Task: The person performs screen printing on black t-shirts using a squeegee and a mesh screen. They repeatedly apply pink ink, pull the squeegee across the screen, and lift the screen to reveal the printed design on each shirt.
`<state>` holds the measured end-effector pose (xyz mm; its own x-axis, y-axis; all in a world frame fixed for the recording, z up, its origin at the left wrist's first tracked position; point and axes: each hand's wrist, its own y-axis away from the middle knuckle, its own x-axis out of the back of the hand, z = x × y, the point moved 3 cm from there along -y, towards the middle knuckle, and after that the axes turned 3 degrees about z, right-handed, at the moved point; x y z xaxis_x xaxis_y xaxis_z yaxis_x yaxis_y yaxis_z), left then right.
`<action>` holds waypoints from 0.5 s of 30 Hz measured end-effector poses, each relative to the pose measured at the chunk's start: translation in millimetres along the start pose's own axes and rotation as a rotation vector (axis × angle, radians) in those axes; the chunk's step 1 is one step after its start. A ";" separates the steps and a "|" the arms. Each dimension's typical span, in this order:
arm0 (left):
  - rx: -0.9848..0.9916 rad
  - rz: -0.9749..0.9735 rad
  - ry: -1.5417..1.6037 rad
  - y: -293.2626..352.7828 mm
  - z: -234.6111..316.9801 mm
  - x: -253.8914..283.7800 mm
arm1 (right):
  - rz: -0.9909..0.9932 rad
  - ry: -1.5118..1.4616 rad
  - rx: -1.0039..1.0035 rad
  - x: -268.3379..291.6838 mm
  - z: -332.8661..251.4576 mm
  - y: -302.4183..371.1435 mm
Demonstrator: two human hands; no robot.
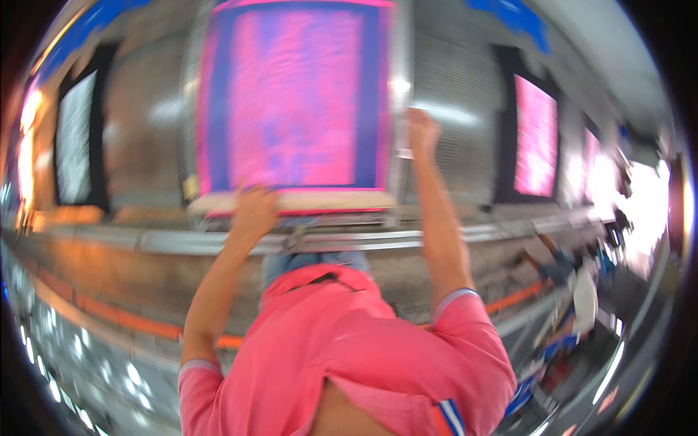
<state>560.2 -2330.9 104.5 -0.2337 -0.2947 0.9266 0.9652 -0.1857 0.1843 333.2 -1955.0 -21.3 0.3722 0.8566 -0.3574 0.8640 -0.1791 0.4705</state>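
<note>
A rectangular screen-printing screen (297,94) lies in front of me, pink in the middle with a blue-purple border and a pink rim. Along its near edge runs a long pale bar (327,200), which looks like wood. My left hand (254,207) is closed over the left part of this bar, fingers toward the screen. Beside the screen's right metal edge is my right hand (424,131), reached forward with curled fingers. A small whitish spot shows next to it; blur hides what it grips.
A metal rail (480,231) crosses between me and the worktable. On the table, a black-bordered whitish print (76,138) lies at left and a black-bordered pink print (536,136) at right. Blue cloth-like pieces (512,18) hang along the far side. Another person (556,265) is at right.
</note>
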 end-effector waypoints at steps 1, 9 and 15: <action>-0.024 0.083 0.112 -5.4 -0.6 -8.1 | -0.086 0.237 0.300 40.1 2.9 -24.8; 0.013 -0.082 0.024 -11.8 10.9 1.2 | 0.312 1.076 0.449 -37.7 -30.5 24.6; -0.051 0.082 0.031 7.5 14.5 -3.5 | 0.293 1.144 0.369 -50.1 -33.5 35.8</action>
<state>570.0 -2317.7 107.4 -0.1586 -0.3398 0.9270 0.9742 -0.2068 0.0909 334.1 -1988.1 40.5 0.2181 0.6584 0.7204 0.9110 -0.4021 0.0917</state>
